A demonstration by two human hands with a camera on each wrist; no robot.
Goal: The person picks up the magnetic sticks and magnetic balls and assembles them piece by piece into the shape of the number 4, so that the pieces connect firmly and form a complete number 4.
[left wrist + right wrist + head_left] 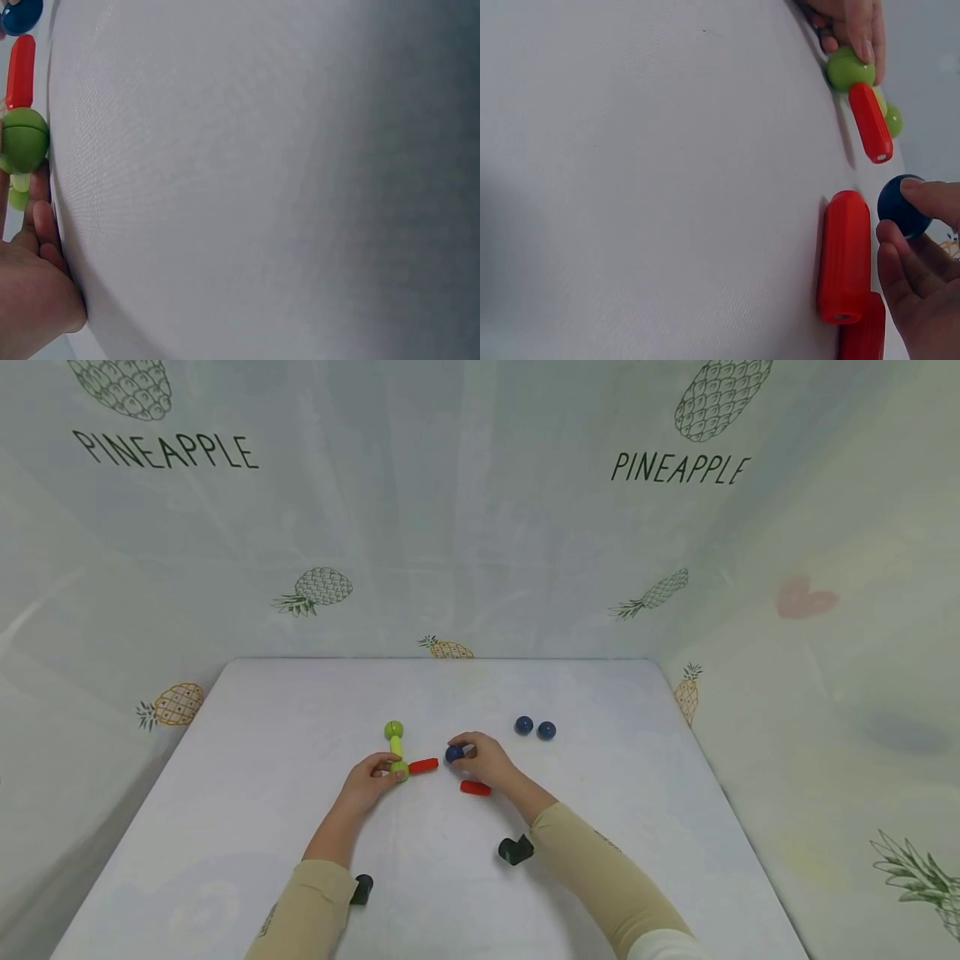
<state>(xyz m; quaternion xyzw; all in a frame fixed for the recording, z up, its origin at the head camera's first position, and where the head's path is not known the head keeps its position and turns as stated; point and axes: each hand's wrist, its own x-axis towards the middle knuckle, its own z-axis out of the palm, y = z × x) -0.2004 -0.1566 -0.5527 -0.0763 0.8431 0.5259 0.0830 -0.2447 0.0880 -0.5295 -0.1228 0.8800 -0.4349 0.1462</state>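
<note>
So our left hand [372, 778] has the shiny lime-green ball [400, 771] pinched, a bit left of centre low in the frame, with a faceted red rod [423, 766] sticking out to the right. Our right hand [486, 760] grips the glossy dark-blue ball [454, 753] between thumb and fingers, near the rod's free end, not touching. We'd brace the green ball and bring the blue one in straight; a sideways bump might knock the rod loose.

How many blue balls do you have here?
3: one blue ball pinched in the right hand; a second ball and a third ball lie near each other, farther back and rightward. None seems hidden.
</note>
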